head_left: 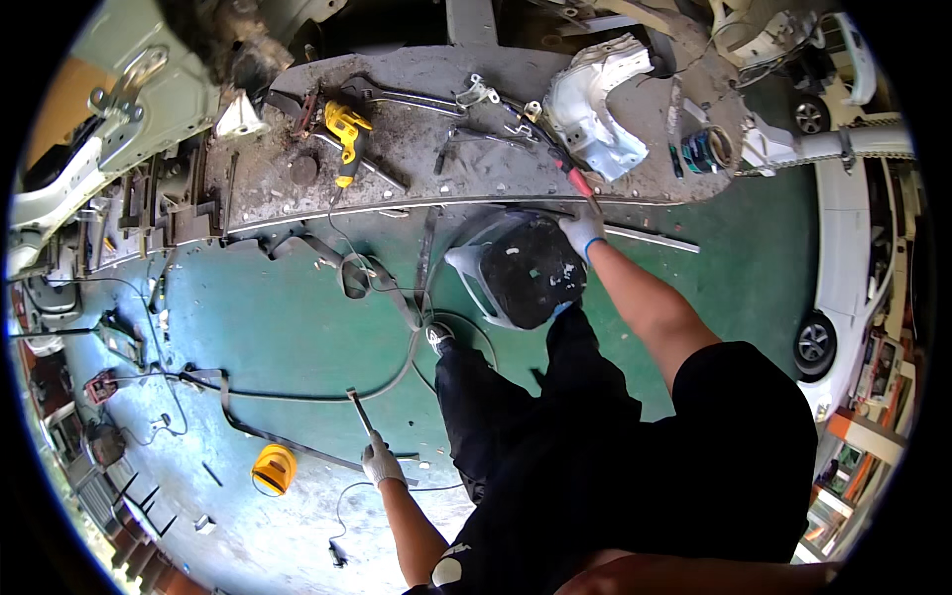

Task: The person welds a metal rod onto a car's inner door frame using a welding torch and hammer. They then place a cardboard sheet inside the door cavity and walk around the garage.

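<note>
In my gloved left hand [380,462], low over the floor at left, is a hammer [363,415] with its head pointing away from me. My right hand [581,236], also gloved, is closed at the far right edge of a stool [534,273] in front of my legs. The stool has a worn black seat and pale grey legs, which show on its left side, so it looks tilted. A red-handled tool [575,178] lies over the bench edge just beyond my right hand; its tip comes close to the glove.
A metal workbench [416,183] runs across the far side, holding a yellow power tool [347,134], a white curved metal panel [600,104] and a tape roll [706,149]. Straps and hoses [297,397] cross the green floor. A yellow bucket [274,468] stands left; a white car [838,258] right.
</note>
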`<state>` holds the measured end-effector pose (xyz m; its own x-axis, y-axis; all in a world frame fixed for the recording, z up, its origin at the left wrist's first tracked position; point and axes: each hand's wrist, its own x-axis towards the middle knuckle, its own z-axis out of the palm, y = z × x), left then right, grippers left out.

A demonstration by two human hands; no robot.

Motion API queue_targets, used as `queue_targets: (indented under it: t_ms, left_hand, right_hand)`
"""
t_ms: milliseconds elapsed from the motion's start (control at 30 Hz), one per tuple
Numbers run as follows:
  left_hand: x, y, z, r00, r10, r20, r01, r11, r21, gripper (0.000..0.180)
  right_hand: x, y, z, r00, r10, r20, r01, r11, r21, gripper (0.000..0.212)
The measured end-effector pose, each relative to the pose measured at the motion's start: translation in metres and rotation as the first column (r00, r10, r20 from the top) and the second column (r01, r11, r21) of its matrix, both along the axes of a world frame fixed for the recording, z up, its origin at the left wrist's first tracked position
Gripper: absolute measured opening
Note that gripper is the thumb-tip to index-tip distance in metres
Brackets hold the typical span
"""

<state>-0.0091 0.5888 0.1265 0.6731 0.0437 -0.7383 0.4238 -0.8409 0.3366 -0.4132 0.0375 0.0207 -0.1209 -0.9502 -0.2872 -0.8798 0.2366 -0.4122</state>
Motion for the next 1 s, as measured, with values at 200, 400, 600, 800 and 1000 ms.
queue_targets:
  t_ms: [200,400,600,800,1000]
  left_hand:
    - [0.036,-0.006,0.035,0.991,-0.133,-0.002,0.132,0.986,-0.104,0.053]
    - [0.015,-0.092,0.068,0.865,-0.493,0.096,0.487,0.779,-0.395,0.042]
    - [0.01,-0.144,0.169,0.572,-0.628,0.527,0.818,0.385,-0.428,0.039]
    - [0.158,-0.156,0.202,0.727,-0.515,0.455,0.687,0.571,-0.45,0.037]
    - [0.355,-0.34,0.24,0.32,-0.439,0.84,0.926,0.33,-0.181,0.044]
  right_hand:
    - [0.099,0.15,0.09,0.962,-0.004,0.272,-0.14,0.85,0.508,0.026]
    - [0.216,0.284,0.199,0.659,-0.215,0.721,-0.509,0.577,0.638,0.039]
    - [0.3,0.282,0.227,0.32,-0.418,0.85,-0.559,0.641,0.526,0.033]
    - [0.256,0.246,0.149,0.116,-0.708,0.696,-0.167,0.677,0.717,0.027]
    - [0.172,0.257,0.069,0.491,-0.658,0.571,0.55,0.743,0.382,0.024]
